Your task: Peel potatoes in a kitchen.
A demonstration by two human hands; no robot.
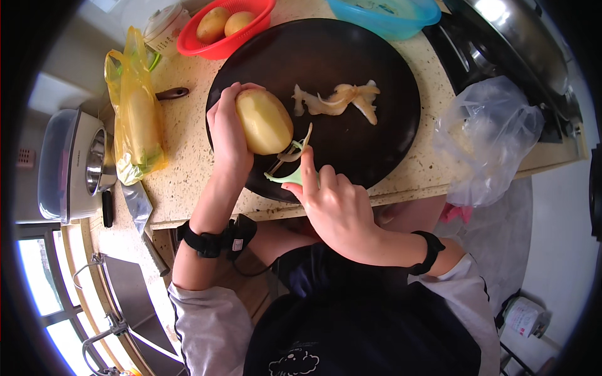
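My left hand (231, 128) is wrapped round a large potato (266, 123), tilted over the left part of a round black board (351, 150). Much of the potato's visible face is bare and pale yellow, with brownish skin along its upper right edge. In my right hand (335, 200) is a light green peeler (290, 177), its blade close to the potato's lower end; whether they touch I cannot tell. A strip of peel (307, 135) sticks up from the peeler. Loose peelings (342, 100) lie on the board, right of the potato.
Behind the board stand a red basket (188, 39) with two potatoes and a blue basin (389, 22). A yellow plastic bag (135, 106) and a cleaver (138, 203) lie left. On the right sit a clear plastic bag (489, 138) and a stove (461, 50).
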